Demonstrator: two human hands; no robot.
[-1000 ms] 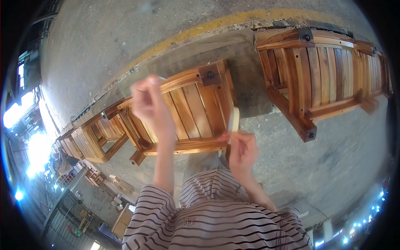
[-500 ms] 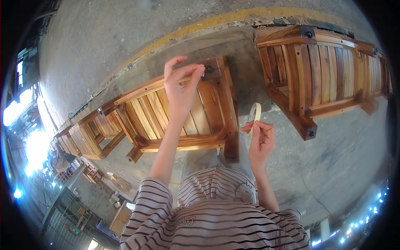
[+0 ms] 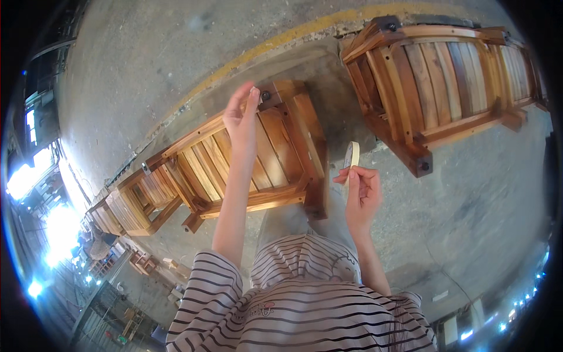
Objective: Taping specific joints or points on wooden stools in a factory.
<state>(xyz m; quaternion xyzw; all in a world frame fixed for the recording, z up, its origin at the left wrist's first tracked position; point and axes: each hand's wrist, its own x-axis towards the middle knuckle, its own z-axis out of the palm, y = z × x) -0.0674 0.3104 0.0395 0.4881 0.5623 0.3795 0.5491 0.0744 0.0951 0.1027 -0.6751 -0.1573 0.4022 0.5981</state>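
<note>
My left hand (image 3: 240,124) is raised over the near wooden bench frame (image 3: 275,141), which lies with its slats facing me. Between its thumb and fingers is a small whitish scrap, seemingly a piece of tape (image 3: 260,100). Right beside those fingertips is a black round foot (image 3: 266,95) on the dark end of a bench leg. My right hand (image 3: 362,190) pinches a thin roll of cream masking tape (image 3: 354,155) upright, just right of the bench's end. The roll and the left hand are well apart.
A second slatted wooden bench (image 3: 434,88) lies to the right across a gap. More wooden frames (image 3: 126,208) continue the row at the left. Beyond the benches runs a yellow floor line (image 3: 281,38) on the concrete. Small wooden pieces (image 3: 143,262) lie at lower left.
The benches have shifted left in view, the right one also upward. My left hand has turned and its fingers have drawn closer together. The right hand still holds the tape roll.
</note>
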